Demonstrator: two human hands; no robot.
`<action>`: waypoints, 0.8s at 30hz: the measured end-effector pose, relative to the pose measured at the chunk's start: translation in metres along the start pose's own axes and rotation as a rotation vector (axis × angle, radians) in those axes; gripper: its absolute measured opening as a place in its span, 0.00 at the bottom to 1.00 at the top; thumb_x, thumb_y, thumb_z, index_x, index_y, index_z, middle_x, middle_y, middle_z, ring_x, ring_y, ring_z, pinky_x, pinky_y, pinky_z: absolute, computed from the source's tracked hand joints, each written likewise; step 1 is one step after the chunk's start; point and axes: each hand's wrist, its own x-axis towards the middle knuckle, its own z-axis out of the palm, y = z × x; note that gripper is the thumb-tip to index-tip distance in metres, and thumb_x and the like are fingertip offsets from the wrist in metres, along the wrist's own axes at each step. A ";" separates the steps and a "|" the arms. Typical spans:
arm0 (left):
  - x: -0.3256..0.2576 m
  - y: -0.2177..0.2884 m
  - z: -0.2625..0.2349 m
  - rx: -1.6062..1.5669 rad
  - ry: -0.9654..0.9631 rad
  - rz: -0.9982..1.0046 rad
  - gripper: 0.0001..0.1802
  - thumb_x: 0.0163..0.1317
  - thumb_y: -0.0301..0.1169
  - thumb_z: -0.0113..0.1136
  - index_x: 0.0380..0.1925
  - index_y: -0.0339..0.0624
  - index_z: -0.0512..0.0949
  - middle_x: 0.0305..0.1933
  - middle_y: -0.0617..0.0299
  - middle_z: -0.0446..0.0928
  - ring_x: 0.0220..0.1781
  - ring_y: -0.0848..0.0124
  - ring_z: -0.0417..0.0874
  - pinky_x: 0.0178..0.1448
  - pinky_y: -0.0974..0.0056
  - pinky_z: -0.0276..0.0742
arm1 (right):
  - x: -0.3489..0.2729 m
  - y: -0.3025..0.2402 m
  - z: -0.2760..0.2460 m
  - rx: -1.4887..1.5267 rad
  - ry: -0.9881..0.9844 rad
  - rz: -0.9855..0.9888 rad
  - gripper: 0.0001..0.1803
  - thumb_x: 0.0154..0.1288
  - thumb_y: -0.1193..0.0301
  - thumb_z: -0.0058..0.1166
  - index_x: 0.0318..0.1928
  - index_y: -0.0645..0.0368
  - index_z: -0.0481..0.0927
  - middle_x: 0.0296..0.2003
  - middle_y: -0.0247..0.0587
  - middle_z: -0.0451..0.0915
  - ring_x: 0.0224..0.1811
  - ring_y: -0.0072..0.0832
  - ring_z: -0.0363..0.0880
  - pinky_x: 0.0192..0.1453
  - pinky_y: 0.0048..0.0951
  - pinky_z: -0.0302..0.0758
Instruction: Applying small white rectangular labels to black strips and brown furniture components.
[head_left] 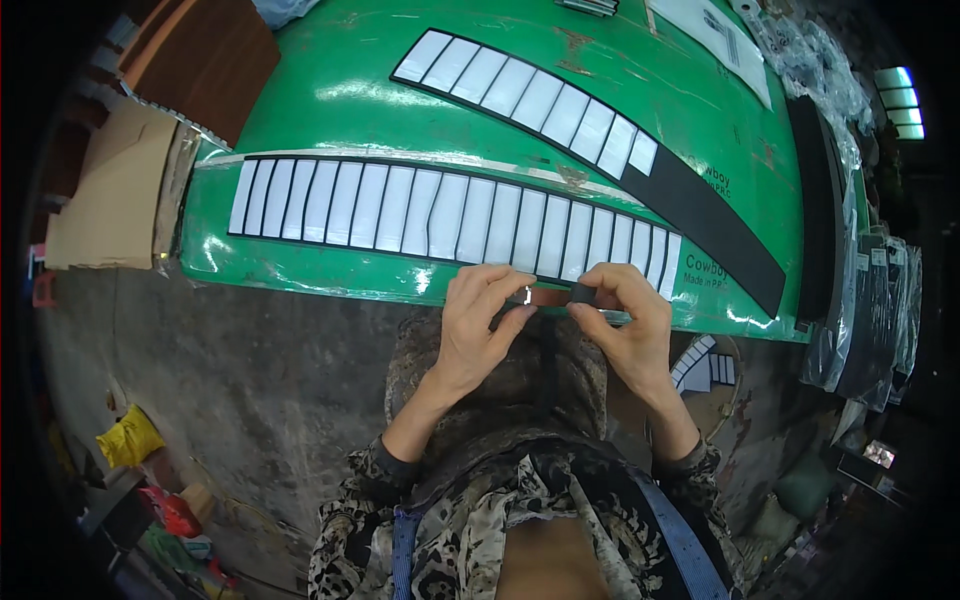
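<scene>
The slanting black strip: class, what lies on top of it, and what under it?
White pieces lie in a row on the upper-left part of the slanting black strip; its lower-right part is plain. Green table shows around it; whatever is underneath is covered.

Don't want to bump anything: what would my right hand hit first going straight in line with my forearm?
Probably the nearer white-panelled strip, just past your right hand; depth is unclear.
</scene>
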 end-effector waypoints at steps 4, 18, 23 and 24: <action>-0.002 0.001 0.001 -0.054 0.020 -0.014 0.19 0.47 0.24 0.67 0.43 0.40 0.78 0.43 0.57 0.75 0.45 0.59 0.75 0.49 0.59 0.69 | 0.002 -0.003 0.003 -0.124 -0.011 -0.172 0.16 0.44 0.77 0.69 0.38 0.62 0.82 0.34 0.37 0.79 0.35 0.30 0.77 0.37 0.27 0.74; 0.000 0.002 0.000 -0.057 0.031 -0.005 0.16 0.48 0.24 0.67 0.40 0.39 0.80 0.41 0.57 0.77 0.45 0.60 0.76 0.48 0.61 0.73 | 0.003 -0.009 0.013 -0.193 0.035 -0.137 0.17 0.39 0.74 0.71 0.34 0.59 0.82 0.30 0.32 0.81 0.34 0.30 0.72 0.36 0.29 0.69; -0.001 0.001 0.000 -0.064 0.038 -0.008 0.16 0.48 0.24 0.68 0.40 0.39 0.80 0.41 0.58 0.77 0.44 0.61 0.77 0.48 0.61 0.73 | 0.007 -0.008 0.011 -0.256 0.025 -0.215 0.17 0.39 0.74 0.71 0.34 0.58 0.83 0.31 0.32 0.81 0.34 0.29 0.73 0.38 0.29 0.68; -0.001 0.001 0.000 -0.066 0.037 -0.010 0.16 0.48 0.24 0.68 0.40 0.39 0.80 0.41 0.58 0.77 0.45 0.61 0.77 0.48 0.61 0.73 | 0.007 -0.008 0.011 -0.253 0.016 -0.217 0.16 0.38 0.74 0.71 0.34 0.58 0.83 0.31 0.32 0.81 0.34 0.29 0.73 0.38 0.29 0.68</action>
